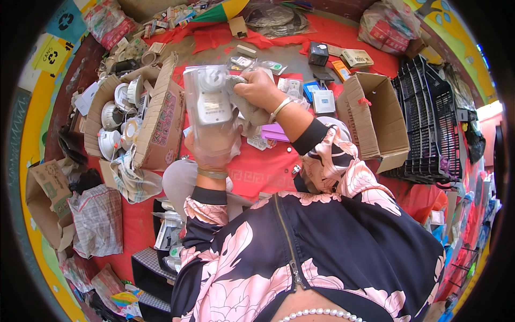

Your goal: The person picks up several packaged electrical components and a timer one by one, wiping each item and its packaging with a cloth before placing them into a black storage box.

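Observation:
My left hand (215, 149) grips a see-through plastic blister pack (206, 129) from below and holds it upright in front of me. Inside the pack sits a white device with a round top and a boxy body. In my right hand (262, 88) is a bunched grey cloth (249, 111), its upper part against the pack's right edge. My right fingers are closed round the cloth, and part of my left fingers shows blurred through the plastic. Just past the cloth, a purple flat piece (274, 132) lies on the red ground cover (257, 174).
To the left stands a cardboard box (163, 115) of round white light fittings (111, 115). An open cardboard box (370, 115) and a black plastic crate (426, 118) are on the right. Ahead lie a white square device (323, 101), a small black box (318, 53) and several packaged items.

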Demonstrator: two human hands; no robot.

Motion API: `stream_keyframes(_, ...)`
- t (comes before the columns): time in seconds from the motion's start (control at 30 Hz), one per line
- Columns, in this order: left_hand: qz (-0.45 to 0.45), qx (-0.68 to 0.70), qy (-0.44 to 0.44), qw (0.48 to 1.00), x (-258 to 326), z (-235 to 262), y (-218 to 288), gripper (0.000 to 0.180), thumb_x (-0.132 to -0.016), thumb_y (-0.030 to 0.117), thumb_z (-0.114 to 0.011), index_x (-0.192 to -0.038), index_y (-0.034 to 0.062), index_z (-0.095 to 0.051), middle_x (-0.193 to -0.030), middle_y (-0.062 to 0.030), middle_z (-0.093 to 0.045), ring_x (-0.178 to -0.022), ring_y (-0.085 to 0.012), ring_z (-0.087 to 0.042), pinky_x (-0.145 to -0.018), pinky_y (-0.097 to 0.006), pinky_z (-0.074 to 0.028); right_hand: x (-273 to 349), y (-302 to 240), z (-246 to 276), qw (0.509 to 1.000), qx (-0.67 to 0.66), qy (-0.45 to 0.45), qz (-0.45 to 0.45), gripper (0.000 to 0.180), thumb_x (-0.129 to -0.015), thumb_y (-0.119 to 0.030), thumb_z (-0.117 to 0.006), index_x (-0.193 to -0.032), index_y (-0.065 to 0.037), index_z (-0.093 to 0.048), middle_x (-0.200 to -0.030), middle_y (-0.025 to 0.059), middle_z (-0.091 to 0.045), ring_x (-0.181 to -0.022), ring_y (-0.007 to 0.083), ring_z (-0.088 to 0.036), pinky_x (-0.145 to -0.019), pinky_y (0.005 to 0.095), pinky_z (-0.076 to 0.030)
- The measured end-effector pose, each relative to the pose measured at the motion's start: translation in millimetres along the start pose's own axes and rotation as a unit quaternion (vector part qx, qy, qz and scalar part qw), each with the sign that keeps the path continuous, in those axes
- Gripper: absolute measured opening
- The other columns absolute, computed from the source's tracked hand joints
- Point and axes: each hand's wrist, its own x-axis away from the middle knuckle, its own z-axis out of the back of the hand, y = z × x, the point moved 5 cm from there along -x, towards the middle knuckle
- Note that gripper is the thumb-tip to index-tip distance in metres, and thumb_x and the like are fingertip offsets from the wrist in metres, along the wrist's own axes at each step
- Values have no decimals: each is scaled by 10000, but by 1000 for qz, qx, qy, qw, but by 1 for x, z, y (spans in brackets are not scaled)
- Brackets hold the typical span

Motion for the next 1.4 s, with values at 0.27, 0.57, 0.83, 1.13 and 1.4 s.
stream_keyframes(0.27, -37, 70, 25, 997, 1, -13, 12, 851, -684, 505, -508, -1407, 127, -267, -1404, -173, -303, -1271, -452, -279, -953, -609, -289, 8, 5, 45, 928, -352, -95, -83, 245, -812, -216, -598, -948, -15, -629, -845, 63, -618, -723, 141, -567, -623, 288, -460)
stream_keyframes(0.57, 28, -12, -53, 998, 4, -12, -8, 866, -659, 376, -531, -1408, 72, -220, -1382, -185, -318, -1266, -377, -334, -1041, -565, -247, -4, 18, 14, 946, -313, -65, -48, 238, -782, -141, -662, -950, 27, -648, -864, 58, -652, -754, 123, -602, -695, 246, -479)
stream_keyframes(0.83, 25, -42, 0, 999, 7, 4, 0, 825, -731, 371, -650, -1393, 84, -250, -1393, -126, -332, -1285, -313, -325, -1044, -539, -262, 15, -7, 5, 996, 9, -28, 90, 232, -766, -173, -620, -919, -5, -667, -758, 49, -658, -701, 93, -581, -666, 257, -479)
stream_keyframes(1.13, -13, -27, 68, 997, 2, 9, -5, 895, -668, 557, -690, -1337, 77, -339, -1325, -88, -418, -1216, -278, -409, -1012, -469, -347, 19, -14, 12, 981, 143, -83, 103, 258, -775, -213, -639, -952, -26, -657, -845, 109, -658, -796, 158, -610, -746, 289, -472)
stream_keyframes(1.4, -19, -56, 115, 992, 10, 23, 3, 489, -749, 69, -591, -1219, 30, -463, -1142, -112, -557, -1054, -283, -553, -927, -431, -441, 12, -4, 42, 970, -181, -152, 51, 208, -811, -104, -601, -1004, -29, -627, -922, 34, -634, -855, 117, -559, -793, 266, -457)
